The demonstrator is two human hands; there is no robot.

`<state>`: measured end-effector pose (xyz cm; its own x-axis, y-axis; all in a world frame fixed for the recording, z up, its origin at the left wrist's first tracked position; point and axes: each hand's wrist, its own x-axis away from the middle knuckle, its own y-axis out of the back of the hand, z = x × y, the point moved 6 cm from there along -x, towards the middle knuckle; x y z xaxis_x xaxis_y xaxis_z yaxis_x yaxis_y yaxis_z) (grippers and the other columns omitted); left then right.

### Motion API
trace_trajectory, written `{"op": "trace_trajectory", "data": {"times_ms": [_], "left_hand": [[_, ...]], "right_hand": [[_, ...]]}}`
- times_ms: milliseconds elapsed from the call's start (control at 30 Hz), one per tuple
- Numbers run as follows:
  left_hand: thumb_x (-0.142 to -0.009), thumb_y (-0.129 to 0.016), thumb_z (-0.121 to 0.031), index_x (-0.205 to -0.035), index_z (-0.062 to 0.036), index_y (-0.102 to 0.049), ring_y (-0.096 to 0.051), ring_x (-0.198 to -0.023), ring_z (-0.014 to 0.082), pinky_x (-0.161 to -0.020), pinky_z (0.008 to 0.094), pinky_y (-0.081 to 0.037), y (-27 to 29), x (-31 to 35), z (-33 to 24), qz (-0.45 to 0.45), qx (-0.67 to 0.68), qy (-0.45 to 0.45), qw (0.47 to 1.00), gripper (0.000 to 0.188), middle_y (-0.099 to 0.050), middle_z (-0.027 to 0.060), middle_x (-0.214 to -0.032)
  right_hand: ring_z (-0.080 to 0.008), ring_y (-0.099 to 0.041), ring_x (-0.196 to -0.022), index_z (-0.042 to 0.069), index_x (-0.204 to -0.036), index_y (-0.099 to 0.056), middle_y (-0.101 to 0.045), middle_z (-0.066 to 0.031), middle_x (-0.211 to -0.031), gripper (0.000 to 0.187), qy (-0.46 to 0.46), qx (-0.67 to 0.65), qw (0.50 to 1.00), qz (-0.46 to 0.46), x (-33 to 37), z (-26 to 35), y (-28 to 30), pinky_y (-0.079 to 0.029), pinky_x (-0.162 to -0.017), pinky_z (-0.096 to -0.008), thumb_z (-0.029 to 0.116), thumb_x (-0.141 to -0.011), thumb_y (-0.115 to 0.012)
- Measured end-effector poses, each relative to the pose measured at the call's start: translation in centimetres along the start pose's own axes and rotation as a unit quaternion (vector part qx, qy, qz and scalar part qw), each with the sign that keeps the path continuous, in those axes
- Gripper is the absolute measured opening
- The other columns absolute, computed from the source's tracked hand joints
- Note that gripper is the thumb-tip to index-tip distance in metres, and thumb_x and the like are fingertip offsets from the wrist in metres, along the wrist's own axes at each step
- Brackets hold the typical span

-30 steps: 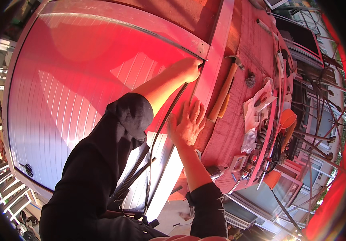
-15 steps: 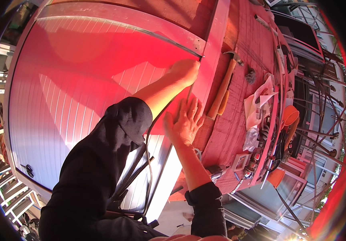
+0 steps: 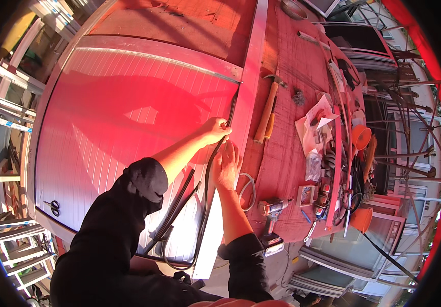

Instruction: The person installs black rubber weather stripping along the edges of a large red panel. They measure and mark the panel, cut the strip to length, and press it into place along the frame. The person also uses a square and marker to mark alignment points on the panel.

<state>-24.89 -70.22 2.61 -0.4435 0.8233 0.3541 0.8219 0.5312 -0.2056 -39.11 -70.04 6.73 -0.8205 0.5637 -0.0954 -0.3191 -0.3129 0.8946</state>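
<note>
A ribbed panel (image 3: 128, 102) lies in a pale metal frame (image 3: 251, 66). Along its right inner edge runs a thin black rubber sealing strip (image 3: 208, 176), whose near part curves loosely toward me. My left hand (image 3: 216, 129) is closed, with the strip pinched between thumb and fingers at the panel's edge. Just nearer and to the right, my right hand (image 3: 226, 165) rests on the frame's side bar beside the strip, its fingers stretched out. More black strips (image 3: 172, 212) lie on the near part of the panel.
Scissors (image 3: 53, 206) lie at the panel's near left corner. On the red-covered table to the right are a hammer (image 3: 267, 110), a cordless drill (image 3: 271, 220), crumpled paper (image 3: 315, 123) and an orange cup (image 3: 361, 137). Window frames (image 3: 356, 245) stand beyond.
Both hands have come nearer to me along the frame's side bar, away from the far corner. The strip now lies along the edge beyond my left hand. The view has shifted.
</note>
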Motion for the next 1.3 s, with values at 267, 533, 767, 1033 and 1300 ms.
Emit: {"op": "trace_trajectory", "data": {"times_ms": [267, 533, 767, 1033, 1300], "left_hand": [[-0.095, -0.063, -0.019, -0.103, -0.0006, -0.059, -0.061, -0.062, 0.0107, -0.052, 0.0262, -0.05, -3.1, 6.5, 4.6, -0.101, 0.021, -0.002, 0.995, 0.021, -0.063, 0.0046, -0.075], [-0.094, -0.06, -0.03, -0.138, -0.0034, -0.048, -0.07, -0.085, 0.0319, -0.075, 0.0435, -0.055, -5.6, 15.2, 9.1, -0.216, -0.289, -0.063, 0.93, 0.053, -0.07, 0.021, -0.098], [-0.086, -0.067, -0.029, -0.119, -0.0085, -0.066, -0.066, -0.082, 0.0313, -0.074, 0.0458, -0.05, -5.5, 17.5, 5.7, -0.225, -0.496, -0.195, 0.815, 0.039, -0.068, 0.0134, -0.084], [-0.084, -0.07, -0.025, -0.12, -0.0127, -0.066, -0.063, -0.097, 0.0273, -0.088, 0.044, -0.042, -6.8, 17.4, 6.0, -0.239, -0.49, -0.164, 0.823, 0.038, -0.07, 0.0091, -0.092], [-0.081, -0.067, -0.017, -0.11, -0.0079, -0.07, -0.067, -0.089, 0.0305, -0.081, 0.0431, -0.051, -6.8, 16.5, 6.9, -0.206, -0.436, -0.091, 0.871, 0.03, -0.071, 0.0129, -0.096]], "right_hand": [[-0.0172, -0.058, -0.052, -0.002, -0.102, -0.062, -0.06, -0.0066, -0.063, 0.034, -0.315, -0.658, 0.681, 0.06, 13.3, 3.2, 0.3, -0.052, -0.053, -0.0318, 0.029, -0.103, -0.048], [-0.0167, -0.055, -0.054, -0.001, -0.105, -0.056, -0.056, -0.0057, -0.069, 0.034, -0.497, -0.607, 0.593, 0.184, 33.2, 4.3, 0.5, -0.05, -0.05, -0.0328, 0.032, -0.102, -0.046], [-0.0339, -0.065, -0.075, 0.003, -0.096, -0.066, -0.067, -0.0156, -0.085, 0.031, -0.255, -0.15, 0.929, 0.224, 31.5, 3.1, 3.1, -0.052, -0.07, -0.0447, 0.031, -0.096, -0.053], [-0.0381, -0.053, -0.112, 0.001, -0.12, -0.059, -0.058, -0.019, -0.118, 0.036, -0.108, -0.038, 0.992, -0.047, 23.9, -0.9, 6.4, -0.042, -0.098, -0.0457, 0.012, -0.086, -0.059], [-0.0437, -0.045, -0.124, 0.007, -0.143, -0.04, -0.048, -0.0266, -0.134, 0.061, -0.156, 0.034, 0.985, -0.061, 21.3, -2.3, 1.5, -0.036, -0.102, -0.0523, 0.022, -0.086, -0.055]]}}
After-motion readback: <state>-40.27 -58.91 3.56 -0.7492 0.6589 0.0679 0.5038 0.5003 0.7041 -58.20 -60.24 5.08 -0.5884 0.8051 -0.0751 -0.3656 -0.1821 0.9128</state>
